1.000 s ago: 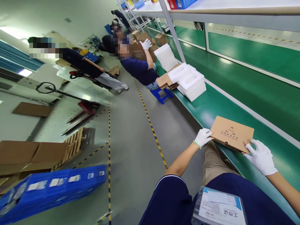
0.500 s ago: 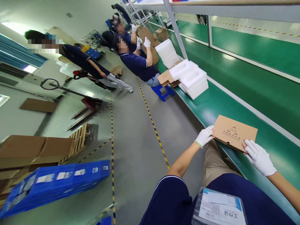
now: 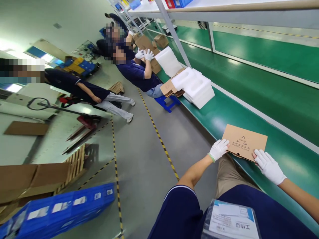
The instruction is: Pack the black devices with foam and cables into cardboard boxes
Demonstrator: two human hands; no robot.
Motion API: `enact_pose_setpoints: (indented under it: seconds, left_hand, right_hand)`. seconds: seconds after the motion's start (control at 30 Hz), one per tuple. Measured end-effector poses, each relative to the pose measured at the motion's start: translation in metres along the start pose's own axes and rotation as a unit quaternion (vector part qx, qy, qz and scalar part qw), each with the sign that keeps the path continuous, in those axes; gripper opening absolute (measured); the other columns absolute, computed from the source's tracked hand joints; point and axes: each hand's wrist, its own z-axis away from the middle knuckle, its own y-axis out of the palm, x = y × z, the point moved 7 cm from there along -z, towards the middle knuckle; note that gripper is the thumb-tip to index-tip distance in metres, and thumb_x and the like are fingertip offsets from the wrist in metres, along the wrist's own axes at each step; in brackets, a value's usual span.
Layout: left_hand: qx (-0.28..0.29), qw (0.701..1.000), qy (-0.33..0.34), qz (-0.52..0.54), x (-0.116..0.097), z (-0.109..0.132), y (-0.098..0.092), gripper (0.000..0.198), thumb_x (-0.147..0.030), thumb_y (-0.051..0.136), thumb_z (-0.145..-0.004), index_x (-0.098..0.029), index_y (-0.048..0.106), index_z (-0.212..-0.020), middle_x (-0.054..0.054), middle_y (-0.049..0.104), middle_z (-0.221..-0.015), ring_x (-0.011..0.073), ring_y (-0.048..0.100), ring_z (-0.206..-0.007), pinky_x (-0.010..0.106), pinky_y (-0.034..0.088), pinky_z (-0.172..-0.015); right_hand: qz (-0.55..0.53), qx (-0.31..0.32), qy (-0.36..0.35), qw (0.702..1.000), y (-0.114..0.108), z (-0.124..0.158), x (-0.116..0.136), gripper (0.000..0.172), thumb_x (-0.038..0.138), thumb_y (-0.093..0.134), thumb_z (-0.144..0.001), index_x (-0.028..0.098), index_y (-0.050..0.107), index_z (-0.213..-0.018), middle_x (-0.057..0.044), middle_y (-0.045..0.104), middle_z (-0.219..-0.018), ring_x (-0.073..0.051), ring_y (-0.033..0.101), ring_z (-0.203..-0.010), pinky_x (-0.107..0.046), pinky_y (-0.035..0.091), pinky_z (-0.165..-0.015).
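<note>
A flat brown cardboard box (image 3: 245, 141) with dark printing on its lid lies at the near edge of the green workbench (image 3: 224, 109). My left hand (image 3: 219, 149), in a white glove, grips its left end, with the thumb out of sight. At the right front corner, my gloved right hand (image 3: 269, 166) has its fingers on the lid and the thumb by the edge. Farther along the bench sits a stack of white foam inserts (image 3: 195, 86), beside several folded cardboard pieces (image 3: 169, 87).
Co-workers sit along the bench; the nearest person (image 3: 137, 73) is by a blue stool (image 3: 168, 102). Another person (image 3: 82, 88) stands near a pallet jack (image 3: 87, 121). Blue crates (image 3: 67, 205) and cartons (image 3: 35, 176) are at the left. A shelf (image 3: 224, 15) runs above the bench.
The view has shifted slightly, so the box and my hands appear a little farther left. My grip on the box looks the same. The nearest co-worker's gloved hands have come closer together.
</note>
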Motion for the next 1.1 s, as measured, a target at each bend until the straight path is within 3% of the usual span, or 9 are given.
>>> enact_pose_setpoints:
  seconds: [0.2, 0.37, 0.47, 0.6, 0.73, 0.9, 1.1]
  left_hand:
    - [-0.009, 0.999, -0.042, -0.029, -0.005, 0.004, 0.008, 0.043, -0.036, 0.046, -0.094, -0.016, 0.049, -0.132, 0.012, 0.046, -0.143, 0.0233, 0.036, -0.137, 0.041, 0.035, -0.108]
    - [-0.082, 0.994, -0.051, -0.046, -0.03, 0.004, 0.006, 0.038, -0.03, 0.045, -0.094, -0.016, 0.053, -0.129, 0.009, 0.047, -0.143, 0.0239, 0.037, -0.137, 0.04, 0.036, -0.108]
    - [-0.124, 0.99, -0.057, -0.039, -0.035, 0.003, 0.009, 0.035, -0.026, 0.046, -0.093, -0.016, 0.056, -0.125, 0.008, 0.052, -0.139, 0.0235, 0.04, -0.135, 0.04, 0.038, -0.106]
    - [-0.126, 0.989, -0.074, -0.02, -0.032, 0.003, 0.017, 0.036, -0.024, 0.046, -0.093, -0.016, 0.056, -0.127, 0.008, 0.053, -0.138, 0.0228, 0.039, -0.136, 0.04, 0.036, -0.108]
    - [-0.101, 0.991, -0.086, 0.007, -0.03, 0.003, 0.023, 0.038, -0.029, 0.045, -0.094, -0.016, 0.054, -0.128, 0.01, 0.052, -0.138, 0.0235, 0.037, -0.138, 0.042, 0.035, -0.109]
    - [-0.082, 0.992, -0.088, 0.044, -0.032, 0.001, 0.022, 0.045, -0.034, 0.049, -0.09, -0.015, 0.052, -0.131, 0.011, 0.047, -0.142, 0.0251, 0.031, -0.14, 0.044, 0.034, -0.11]
    - [-0.098, 0.987, -0.111, 0.058, -0.032, 0.003, 0.024, 0.068, -0.062, 0.053, -0.083, -0.013, 0.053, -0.13, 0.013, 0.049, -0.14, 0.0283, 0.032, -0.14, 0.046, 0.027, -0.114]
  right_hand:
    - [-0.006, 0.023, 0.025, 0.999, 0.001, 0.001, 0.006, 0.04, 0.019, 0.048, -0.092, 0.018, 0.053, -0.132, -0.011, 0.045, -0.144, -0.029, 0.043, -0.13, -0.049, 0.036, -0.107]
    - [-0.056, 0.002, 0.002, 0.998, -0.025, 0.002, 0.053, 0.035, 0.028, 0.048, -0.093, 0.016, 0.058, -0.125, -0.01, 0.05, -0.14, -0.024, 0.046, -0.128, -0.043, 0.037, -0.107]
    - [-0.087, -0.032, 0.066, 0.994, -0.036, -0.023, 0.07, 0.033, 0.025, 0.048, -0.093, 0.016, 0.057, -0.124, -0.009, 0.056, -0.133, -0.022, 0.049, -0.124, -0.038, 0.04, -0.102]
    - [-0.097, -0.001, 0.157, 0.983, -0.026, -0.065, 0.078, 0.024, 0.023, 0.051, -0.091, 0.017, 0.062, -0.112, -0.009, 0.067, -0.106, -0.022, 0.059, -0.099, -0.034, 0.041, -0.083]
    - [-0.071, 0.02, 0.08, 0.994, -0.009, -0.075, 0.096, 0.019, 0.014, 0.048, -0.091, 0.017, 0.065, -0.099, -0.006, 0.065, -0.084, -0.019, 0.057, -0.081, -0.034, 0.035, -0.075]
    - [-0.063, 0.003, 0.081, 0.995, -0.001, -0.065, 0.09, 0.019, 0.016, 0.049, -0.092, 0.017, 0.067, -0.099, -0.006, 0.065, -0.085, -0.019, 0.054, -0.079, -0.034, 0.031, -0.07]
    - [-0.021, -0.083, 0.12, 0.989, -0.01, -0.064, 0.068, 0.022, 0.021, 0.049, -0.093, 0.02, 0.069, -0.103, -0.009, 0.063, -0.118, -0.023, 0.052, -0.105, -0.034, 0.036, -0.082]
